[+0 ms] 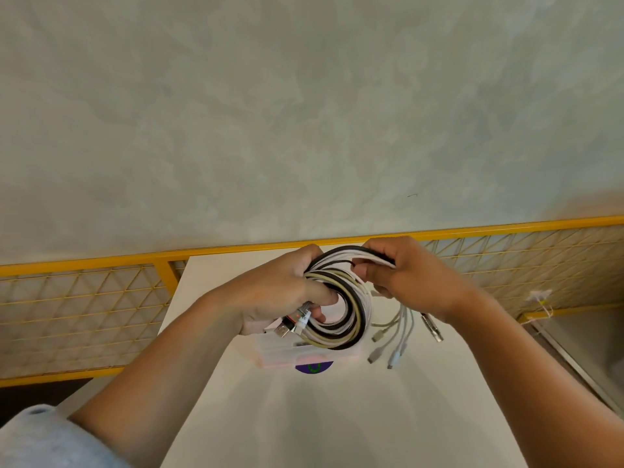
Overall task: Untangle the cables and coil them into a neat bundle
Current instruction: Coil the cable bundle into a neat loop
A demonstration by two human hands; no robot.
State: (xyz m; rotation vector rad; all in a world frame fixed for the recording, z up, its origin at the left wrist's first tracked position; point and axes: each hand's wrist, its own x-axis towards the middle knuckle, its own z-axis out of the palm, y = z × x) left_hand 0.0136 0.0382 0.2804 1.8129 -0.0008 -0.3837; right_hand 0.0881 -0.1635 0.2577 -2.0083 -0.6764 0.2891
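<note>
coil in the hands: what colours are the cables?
Black, white and beige strands in the cable coil; shows best in the head view.

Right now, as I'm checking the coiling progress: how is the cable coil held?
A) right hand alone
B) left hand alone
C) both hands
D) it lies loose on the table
C: the left hand grips the cable coil at its left side and the right hand grips its top, above the white table.
</note>
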